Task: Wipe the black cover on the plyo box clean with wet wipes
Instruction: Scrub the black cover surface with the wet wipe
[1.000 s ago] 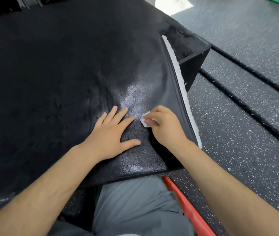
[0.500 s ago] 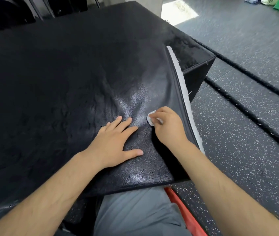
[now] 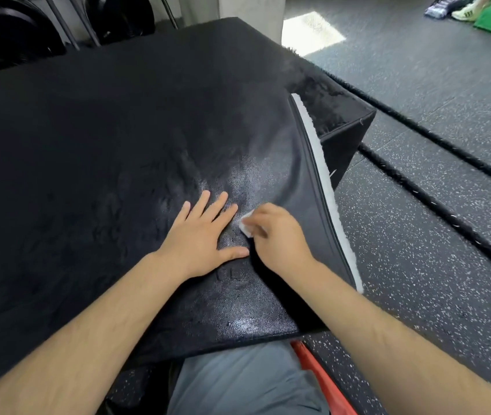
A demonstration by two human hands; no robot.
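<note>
While near cover edge (image 3: 317, 181), wipe (image 3: 245, 228) inboard.

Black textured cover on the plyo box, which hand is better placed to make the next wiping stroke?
The right hand: it pinches the small white wet wipe against the black textured cover. The left hand lies flat, pinning it.

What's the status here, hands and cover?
Left hand flat on black cover. Right hand pinching wet wipe against it. Nothing in the way.

Left hand (image 3: 199, 235) on cover (image 3: 118, 163); wipe (image 3: 245, 227) beside.
</note>
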